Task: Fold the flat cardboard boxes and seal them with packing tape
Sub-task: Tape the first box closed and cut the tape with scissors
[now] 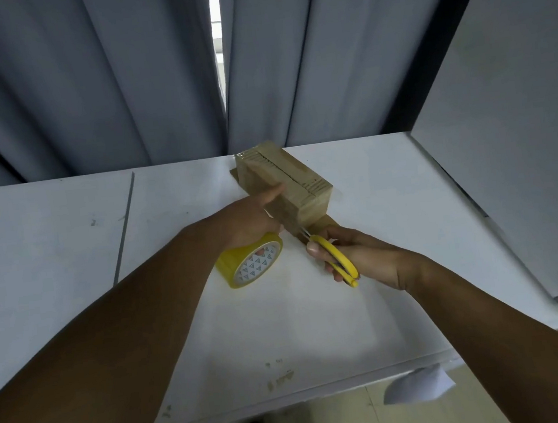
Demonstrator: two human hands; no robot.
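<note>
Cardboard box (288,179), top seam taped, at table (51,252) far edge, left hand (244,222) gripping yellow tape roll (250,264) beside it, right hand (369,260) closed round yellow scissors (339,261), blades at its near corner.

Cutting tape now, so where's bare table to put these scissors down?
Free: the table left of its seam, and the stretch from the tape roll to the near edge. Crowded: around the box, left hand and right hand.

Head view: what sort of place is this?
Probably a plain indoor room used for packing: white table, grey curtains behind it, a cardboard box with tape roll and scissors at it.
</note>
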